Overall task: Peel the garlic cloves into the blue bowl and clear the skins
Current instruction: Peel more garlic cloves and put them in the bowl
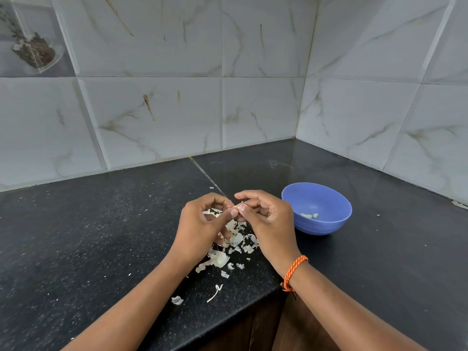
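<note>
Now | left hand (202,219) and right hand (263,214) pinch garlic clove (237,208) (fingers curled)

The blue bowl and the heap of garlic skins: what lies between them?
In the head view, only the right hand and wrist; the blue bowl sits just beyond it, the skins beneath and left.
</note>
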Demonstrator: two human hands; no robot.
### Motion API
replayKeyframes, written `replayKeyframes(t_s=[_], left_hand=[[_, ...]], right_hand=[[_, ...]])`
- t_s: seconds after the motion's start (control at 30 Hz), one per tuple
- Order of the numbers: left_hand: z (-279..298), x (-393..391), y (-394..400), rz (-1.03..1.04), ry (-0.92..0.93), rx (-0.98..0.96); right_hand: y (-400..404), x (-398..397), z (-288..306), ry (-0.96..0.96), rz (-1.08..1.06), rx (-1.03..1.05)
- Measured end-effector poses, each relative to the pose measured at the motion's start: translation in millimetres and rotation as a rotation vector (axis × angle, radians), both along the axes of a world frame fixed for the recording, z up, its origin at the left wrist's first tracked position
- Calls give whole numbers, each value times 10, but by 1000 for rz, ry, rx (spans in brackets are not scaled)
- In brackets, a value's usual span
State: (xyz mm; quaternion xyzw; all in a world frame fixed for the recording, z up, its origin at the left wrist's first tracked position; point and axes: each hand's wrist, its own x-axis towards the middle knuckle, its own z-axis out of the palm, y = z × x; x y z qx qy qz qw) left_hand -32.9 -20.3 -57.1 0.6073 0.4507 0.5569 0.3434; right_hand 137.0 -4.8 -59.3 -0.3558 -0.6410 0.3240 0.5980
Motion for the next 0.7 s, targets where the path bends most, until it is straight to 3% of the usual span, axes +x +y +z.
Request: replayKeyframes(t_s=[0.33,0.7], left_hand=[[65,-2,-44,43,91,90],[25,-30,28,-75,-249,-99]], right_hand=[[-38,2,58,98,5,-62],[-33,-7,22,-140,1,50]])
